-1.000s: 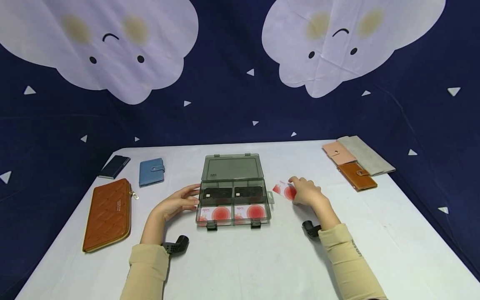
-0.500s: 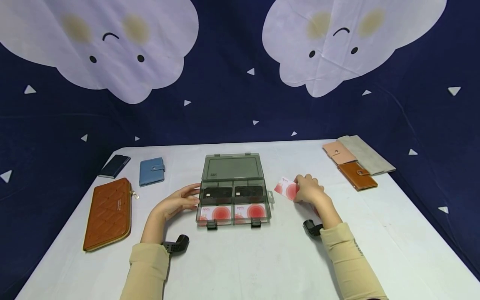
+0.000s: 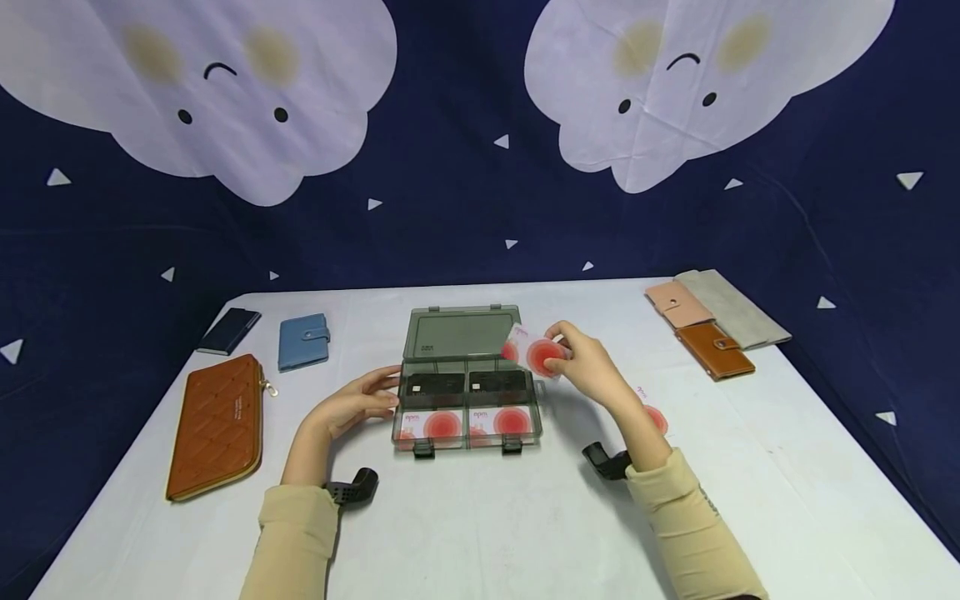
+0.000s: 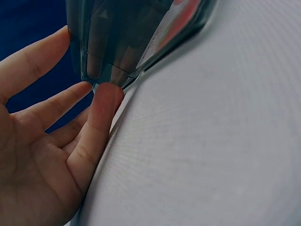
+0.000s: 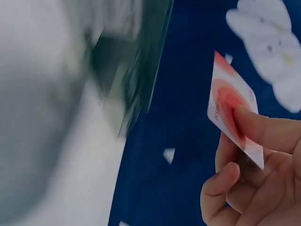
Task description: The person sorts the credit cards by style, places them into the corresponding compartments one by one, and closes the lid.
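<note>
A smoky clear plastic box [image 3: 465, 379] with its lid open stands mid-table, its compartments holding dark cards at the back and white cards with red circles at the front. My left hand [image 3: 352, 407] rests with straight fingers against the box's left side [image 4: 101, 66]. My right hand [image 3: 588, 367] pinches a white card with a red circle [image 3: 534, 352] [image 5: 233, 110] in the air above the box's right rear corner. Another red-circle card [image 3: 654, 414] lies on the table behind my right wrist.
A long tan quilted wallet [image 3: 217, 427], a blue wallet [image 3: 303, 342] and a dark card case [image 3: 228, 332] lie at the left. Pink [image 3: 677, 305], brown [image 3: 714, 351] and grey [image 3: 731, 310] wallets lie at the back right. The white table [image 3: 480, 533] ends against a dark blue backdrop.
My right hand lifted the red-circle card off the table and carried it left, up over the box's right rear corner. A second card now shows where the hand was. The left hand stayed.
</note>
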{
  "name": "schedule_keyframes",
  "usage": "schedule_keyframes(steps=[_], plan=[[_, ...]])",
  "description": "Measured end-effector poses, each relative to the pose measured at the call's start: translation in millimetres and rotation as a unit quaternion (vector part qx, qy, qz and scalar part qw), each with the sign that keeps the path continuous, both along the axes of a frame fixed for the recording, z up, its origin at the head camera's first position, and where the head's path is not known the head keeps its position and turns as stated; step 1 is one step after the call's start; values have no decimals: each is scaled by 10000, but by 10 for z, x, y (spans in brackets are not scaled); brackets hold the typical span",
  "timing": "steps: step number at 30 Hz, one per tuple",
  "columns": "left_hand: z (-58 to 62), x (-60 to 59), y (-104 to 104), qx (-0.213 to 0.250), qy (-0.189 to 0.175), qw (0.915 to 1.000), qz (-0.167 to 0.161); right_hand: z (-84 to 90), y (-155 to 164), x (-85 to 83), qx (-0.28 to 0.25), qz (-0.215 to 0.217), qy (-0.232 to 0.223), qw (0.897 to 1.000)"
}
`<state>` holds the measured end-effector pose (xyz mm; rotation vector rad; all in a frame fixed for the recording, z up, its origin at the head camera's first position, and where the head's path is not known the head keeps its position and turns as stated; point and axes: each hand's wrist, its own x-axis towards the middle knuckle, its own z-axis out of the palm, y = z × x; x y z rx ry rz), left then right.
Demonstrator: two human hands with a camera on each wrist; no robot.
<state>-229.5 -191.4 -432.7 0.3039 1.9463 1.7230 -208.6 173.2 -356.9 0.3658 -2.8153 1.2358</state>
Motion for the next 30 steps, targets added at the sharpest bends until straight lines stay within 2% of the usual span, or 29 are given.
schedule_keyframes(steps=[7,14,22,30], plan=[[-3,-5,6,-31,2,10000,15,7,-367,107,-337,695,-135,9969],[-8,-10,-4,4,23,10000,-29,-87,-676,170,-71,1205,-331,9921],[-25,-28,-13,29,48,10000,-59,-210,-964,232,703,1293,-34,9891],[-26,-26,-12,35,4,10000,-49,-320,-1076,259,901,1456,72,9852]])
